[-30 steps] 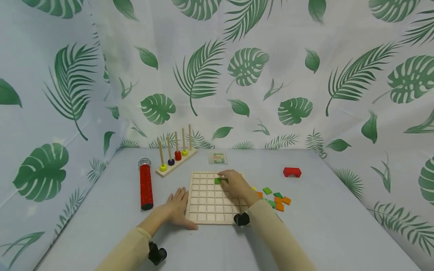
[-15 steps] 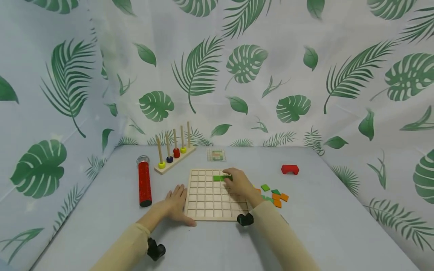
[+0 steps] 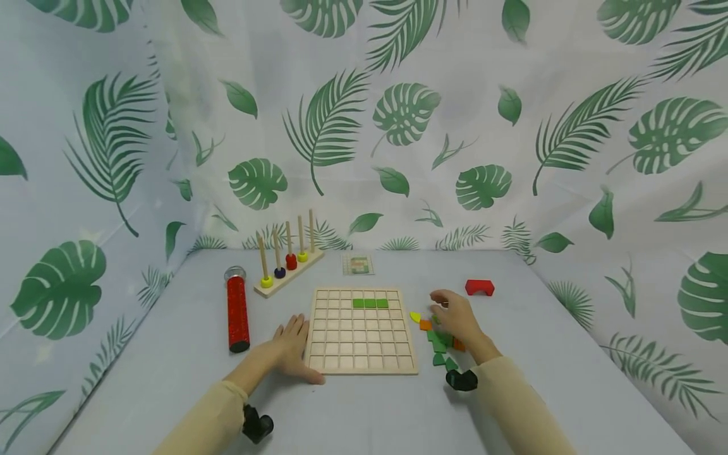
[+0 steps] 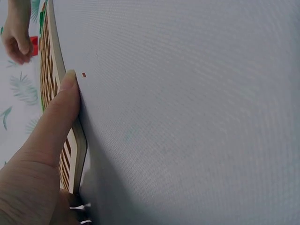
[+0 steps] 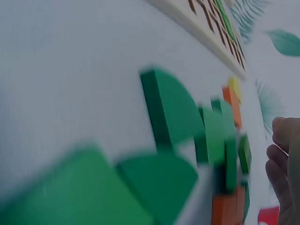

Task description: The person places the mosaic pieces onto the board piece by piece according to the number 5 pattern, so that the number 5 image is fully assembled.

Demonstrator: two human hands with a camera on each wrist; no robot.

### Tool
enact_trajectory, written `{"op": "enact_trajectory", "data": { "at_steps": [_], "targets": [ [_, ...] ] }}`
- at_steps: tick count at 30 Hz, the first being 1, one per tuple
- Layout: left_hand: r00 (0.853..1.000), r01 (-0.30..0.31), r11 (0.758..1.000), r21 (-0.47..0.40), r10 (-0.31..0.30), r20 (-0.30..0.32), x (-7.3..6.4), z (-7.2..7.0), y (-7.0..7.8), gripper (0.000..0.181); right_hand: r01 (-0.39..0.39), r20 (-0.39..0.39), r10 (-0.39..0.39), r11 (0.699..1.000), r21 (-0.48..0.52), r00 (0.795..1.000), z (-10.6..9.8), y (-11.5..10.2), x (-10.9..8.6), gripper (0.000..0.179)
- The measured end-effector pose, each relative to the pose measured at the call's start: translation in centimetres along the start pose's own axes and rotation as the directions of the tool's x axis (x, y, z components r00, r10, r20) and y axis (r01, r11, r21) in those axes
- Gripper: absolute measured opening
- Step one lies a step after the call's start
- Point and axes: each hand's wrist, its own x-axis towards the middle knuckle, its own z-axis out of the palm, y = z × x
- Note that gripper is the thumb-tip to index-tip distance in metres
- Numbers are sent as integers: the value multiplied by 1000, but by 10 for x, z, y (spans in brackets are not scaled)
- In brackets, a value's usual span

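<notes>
A wooden grid board [image 3: 347, 351] lies in the middle of the table, with a row of 3 green square tiles [image 3: 370, 303] in its upper part. My left hand [image 3: 291, 351] rests against the board's left edge, fingers straight, thumb along the near left corner. In the left wrist view that thumb [image 4: 54, 117] touches the board's rim [image 4: 57, 51]. My right hand [image 3: 459, 319] hovers over loose tiles right of the board, fingers loosely bent and nothing seen between them. Under it are green tiles [image 3: 436, 341], an orange tile [image 3: 425, 325] and a yellow piece [image 3: 415, 316].
Left of the board lies a red glittery tube [image 3: 237, 316]. Behind it stands a wooden peg rack [image 3: 290, 275] with coloured beads. A small pattern card [image 3: 358, 265] lies beyond the board, and a red arch block [image 3: 480, 287] at the right. Leaf-print cloth walls surround the table.
My right hand has left the green tiles on the board and moved right, over the loose tiles. The row of green tiles now shows uncovered. My left hand stays at the board's edge.
</notes>
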Motion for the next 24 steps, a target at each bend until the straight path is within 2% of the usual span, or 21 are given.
{"op": "enact_trajectory", "data": {
  "at_steps": [2,9,13,17,20,24],
  "targets": [
    [1000,3,1000,2,-3,1,0,0,0,125,-19,10,19,1000,-16,1000,-10,9,-5,31],
    [1000,0,1000,2,0,-2,2,2,-1,125,7,7,-7,997,-77,1000,-43,36,-21,26],
    [1000,-1,1000,-1,1,1,2,2,0,125,-40,16,42,992,-117,999,-55,47,-29,26],
    [1000,-9,1000,-4,9,-2,1,1,0,124,-110,89,122,986,-126,989,-62,52,-36,27],
    [1000,-16,1000,-19,16,-1,0,0,0,125,-134,140,151,984,-121,979,-63,53,-41,26],
    [1000,-20,999,-33,20,0,-1,0,-2,126,-67,155,85,991,-116,984,-61,51,-49,25]
  ]
}}
